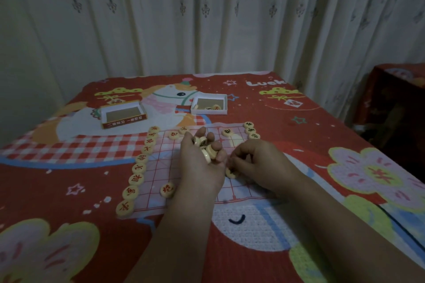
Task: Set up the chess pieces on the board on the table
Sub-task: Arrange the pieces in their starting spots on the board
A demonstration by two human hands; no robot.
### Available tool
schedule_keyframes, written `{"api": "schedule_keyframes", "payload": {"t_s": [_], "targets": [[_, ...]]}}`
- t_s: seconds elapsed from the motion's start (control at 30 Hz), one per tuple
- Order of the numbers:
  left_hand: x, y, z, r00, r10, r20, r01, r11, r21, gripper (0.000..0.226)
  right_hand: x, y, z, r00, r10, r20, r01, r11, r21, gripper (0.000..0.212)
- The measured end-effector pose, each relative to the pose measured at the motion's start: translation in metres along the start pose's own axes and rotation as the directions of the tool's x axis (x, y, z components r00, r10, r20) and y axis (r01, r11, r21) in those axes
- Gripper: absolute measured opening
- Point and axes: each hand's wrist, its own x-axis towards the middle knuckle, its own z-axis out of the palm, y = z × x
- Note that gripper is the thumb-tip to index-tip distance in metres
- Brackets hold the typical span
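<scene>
Left hand: my left hand [197, 163] was over the middle of the board, palm turned up, fingers curled around a small pile of pieces [205, 146].
Right hand: my right hand [255, 162] was just beside the left one, low over the board, and its fingertips pinched one piece [231, 172] that touched the board or was very near it; I could not tell which.
Board: the board [161, 167], a thin sheet with red lines, lay flat on the table, partly hidden under my hands.
Left row: a row of red-marked pieces [138, 169] stood along the left edge of the board, one after another.
Right corner: three pieces [250, 130] stood in a short line at the far right corner.
Single pieces: one piece [167, 189] lay near the left row, and some more [227, 132] lay at the far side.
Boxes: an open box [209, 104] behind the board kept a few pieces inside; another open box [124, 114] stood to its left.
Table: the table had a red cloth [322, 135] with cartoon pictures.
</scene>
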Motion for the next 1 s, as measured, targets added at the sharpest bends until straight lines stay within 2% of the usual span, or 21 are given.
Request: {"api": "schedule_keyframes", "payload": {"t_s": [0.07, 0.17, 0.27, 0.37, 0.63, 0.83, 1.0], "targets": [[0.000, -0.001, 0.000, 1.000, -0.007, -0.001, 0.007, 1.000, 0.017, 0.036, 0.000, 0.001, -0.001, 0.994, 0.021, -0.109, -0.011, 0.996, 0.091, 0.012], [-0.002, -0.004, 0.001, 1.000, -0.012, -0.006, 0.013, 0.998, 0.057, 0.036, -0.004, -0.003, -0.005, 0.973, -0.046, -0.224, 0.093, 0.975, 0.202, 0.016], [-0.009, -0.007, 0.006, 0.998, -0.068, -0.017, 0.070, 0.991, 0.110, 0.041, -0.006, -0.011, -0.004, 0.976, -0.188, -0.113, 0.206, 0.962, 0.178, 0.037], [-0.012, -0.008, 0.009, 0.996, -0.076, -0.037, 0.081, 0.986, 0.148, 0.041, -0.004, -0.010, 0.002, 0.971, -0.234, -0.052, 0.239, 0.962, 0.130, 0.042], [-0.013, -0.005, 0.009, 0.996, -0.042, -0.076, 0.050, 0.994, 0.100, 0.040, -0.007, -0.008, 0.000, 0.975, -0.202, -0.090, 0.218, 0.946, 0.239, 0.022], [-0.007, -0.007, 0.005, 0.999, -0.016, -0.040, 0.019, 0.997, 0.072, 0.040, -0.006, -0.007, 0.001, 0.984, -0.150, -0.094, 0.176, 0.883, 0.436, 0.008], [-0.008, -0.007, 0.006, 0.999, -0.022, -0.039, 0.024, 0.998, 0.056, 0.037, -0.005, -0.003, 0.002, 0.985, -0.142, -0.098, 0.172, 0.857, 0.485, 0.006]]}}
